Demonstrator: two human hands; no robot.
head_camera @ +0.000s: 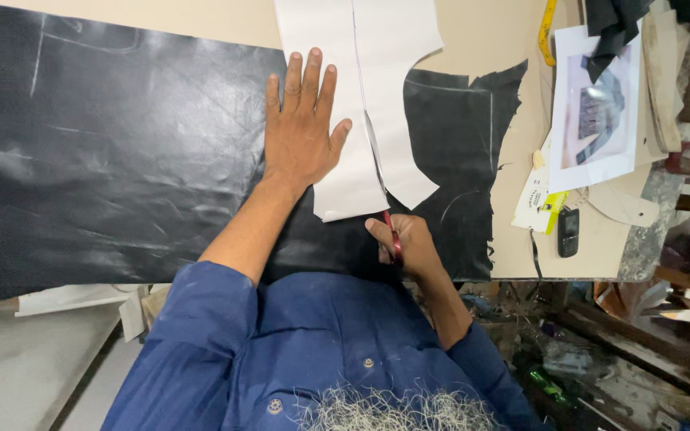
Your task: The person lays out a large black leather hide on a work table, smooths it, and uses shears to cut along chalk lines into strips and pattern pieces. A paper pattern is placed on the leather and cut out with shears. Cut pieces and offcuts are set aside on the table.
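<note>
Two hands are mid-cut: the left hand [301, 128] lies spread flat, pressing white paper [377, 96] onto black leather [121, 152], while the right hand [405, 243], fingers closed round red-handled scissors [383, 187], cuts just beside the thumb. Further cutting likely needs steady pressure ahead of the blades.

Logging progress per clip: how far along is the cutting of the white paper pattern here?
Done: the white paper pattern lies on the black leather sheet, and its right edge is already curved. In hand: the left hand presses the paper flat while the right hand works red-handled scissors up a line through its middle. Left: the upper part of that line looks uncut.
</note>
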